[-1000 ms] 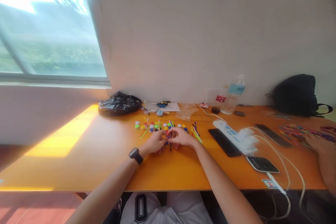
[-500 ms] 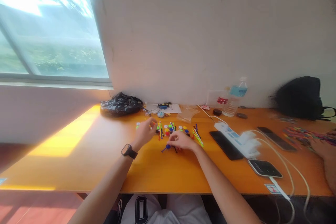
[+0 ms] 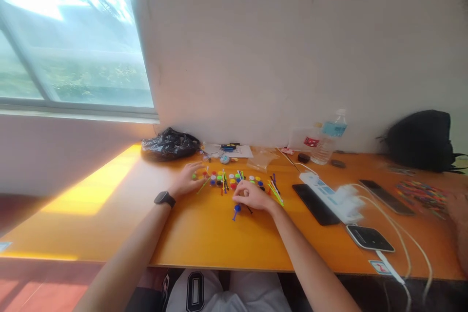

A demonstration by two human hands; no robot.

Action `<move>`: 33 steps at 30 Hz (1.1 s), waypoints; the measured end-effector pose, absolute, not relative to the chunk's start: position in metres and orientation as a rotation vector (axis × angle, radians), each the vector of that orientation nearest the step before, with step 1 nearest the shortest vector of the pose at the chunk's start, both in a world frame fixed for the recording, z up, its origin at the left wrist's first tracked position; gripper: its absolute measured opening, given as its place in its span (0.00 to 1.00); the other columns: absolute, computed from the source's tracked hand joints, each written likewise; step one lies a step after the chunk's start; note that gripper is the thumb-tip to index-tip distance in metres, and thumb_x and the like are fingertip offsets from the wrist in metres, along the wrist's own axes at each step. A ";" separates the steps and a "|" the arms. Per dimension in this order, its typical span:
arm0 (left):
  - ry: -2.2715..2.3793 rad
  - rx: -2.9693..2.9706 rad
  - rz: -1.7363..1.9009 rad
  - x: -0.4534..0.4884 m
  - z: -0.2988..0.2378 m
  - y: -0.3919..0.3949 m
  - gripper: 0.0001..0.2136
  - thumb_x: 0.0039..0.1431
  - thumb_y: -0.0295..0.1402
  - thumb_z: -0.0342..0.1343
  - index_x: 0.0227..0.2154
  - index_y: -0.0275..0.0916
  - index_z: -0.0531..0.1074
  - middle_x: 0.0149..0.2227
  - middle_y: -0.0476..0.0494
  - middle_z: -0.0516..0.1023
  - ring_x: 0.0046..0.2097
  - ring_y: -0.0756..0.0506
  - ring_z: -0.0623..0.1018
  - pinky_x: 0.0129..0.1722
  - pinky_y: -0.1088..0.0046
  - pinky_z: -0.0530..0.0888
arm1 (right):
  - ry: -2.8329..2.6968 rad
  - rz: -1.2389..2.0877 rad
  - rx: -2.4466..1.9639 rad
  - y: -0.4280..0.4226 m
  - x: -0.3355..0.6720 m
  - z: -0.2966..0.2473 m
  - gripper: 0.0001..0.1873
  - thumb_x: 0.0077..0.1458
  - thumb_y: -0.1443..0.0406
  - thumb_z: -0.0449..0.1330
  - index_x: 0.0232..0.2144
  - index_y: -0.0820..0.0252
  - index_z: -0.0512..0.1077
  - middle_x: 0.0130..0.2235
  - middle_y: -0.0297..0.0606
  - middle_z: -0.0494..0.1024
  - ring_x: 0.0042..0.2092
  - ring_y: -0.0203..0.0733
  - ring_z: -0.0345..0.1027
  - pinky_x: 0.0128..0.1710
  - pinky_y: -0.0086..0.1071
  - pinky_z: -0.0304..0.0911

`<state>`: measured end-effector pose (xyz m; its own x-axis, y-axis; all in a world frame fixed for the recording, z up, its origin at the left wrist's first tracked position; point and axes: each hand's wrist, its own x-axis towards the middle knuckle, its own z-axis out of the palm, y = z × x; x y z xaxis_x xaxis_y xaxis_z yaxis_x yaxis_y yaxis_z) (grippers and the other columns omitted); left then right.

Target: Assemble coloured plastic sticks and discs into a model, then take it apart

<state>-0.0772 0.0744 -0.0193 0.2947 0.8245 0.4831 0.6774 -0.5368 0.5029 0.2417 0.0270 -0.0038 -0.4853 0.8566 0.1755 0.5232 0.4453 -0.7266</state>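
Note:
My right hand [image 3: 252,196] is closed in a pinch over the middle of the table. At its fingertips is a blue plastic piece [image 3: 237,208], a round disc with a thin stick pointing toward me. A dark stick [image 3: 249,209] pokes out beneath the same hand; how it joins the blue piece is hidden. My left hand [image 3: 187,180] lies low at the left end of the small coloured discs [image 3: 213,180], fingers stretched out and apart. Beside its fingers is a thin green stick [image 3: 203,186]. Bundles of coloured sticks [image 3: 224,181] lie among the discs, with another bundle [image 3: 275,189] further right.
Behind the discs are a black plastic bag [image 3: 170,144], a paper sheet [image 3: 241,151] and a clear bag [image 3: 262,158]. To the right lie a dark phone [image 3: 315,204], a white power strip [image 3: 331,197], cables and a water bottle [image 3: 323,148]. Another person's hand [image 3: 458,209] rests near a coloured pile.
My left hand has moved left and lowered, its fingers spreading out by the discs. At my right fingertips the blue piece has turned, its stick now pointing more toward me.

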 end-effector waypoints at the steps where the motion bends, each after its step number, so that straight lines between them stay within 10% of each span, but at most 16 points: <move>1: 1.372 2.354 1.065 -0.078 -0.019 0.075 0.24 0.59 0.46 0.61 0.56 0.41 0.78 0.61 0.35 0.74 0.63 0.33 0.71 0.60 0.55 0.72 | -2.157 0.803 -1.160 0.026 0.241 -0.003 0.07 0.55 0.61 0.67 0.30 0.59 0.80 0.39 0.38 0.74 0.36 0.38 0.66 0.36 0.31 0.62; 25: 1.549 2.325 1.312 -0.068 -0.031 0.086 0.11 0.64 0.42 0.57 0.38 0.42 0.78 0.49 0.41 0.81 0.55 0.37 0.73 0.58 0.56 0.68 | -2.045 0.566 -1.186 0.027 0.234 0.001 0.09 0.60 0.63 0.61 0.28 0.59 0.74 0.34 0.37 0.75 0.36 0.41 0.66 0.39 0.33 0.61; 33: 1.485 1.975 1.414 -0.064 -0.020 0.081 0.10 0.58 0.33 0.55 0.42 0.39 0.72 0.36 0.46 0.79 0.35 0.46 0.77 0.38 0.70 0.74 | -2.048 0.540 -1.181 0.027 0.234 0.000 0.10 0.60 0.62 0.60 0.27 0.58 0.74 0.33 0.36 0.76 0.35 0.41 0.66 0.38 0.33 0.61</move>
<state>-0.0637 0.0809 -0.0199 -0.0150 0.8523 0.5229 0.5636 -0.4247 0.7085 0.2336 0.0266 0.0004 -0.3380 0.8677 0.3646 0.5749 0.4971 -0.6499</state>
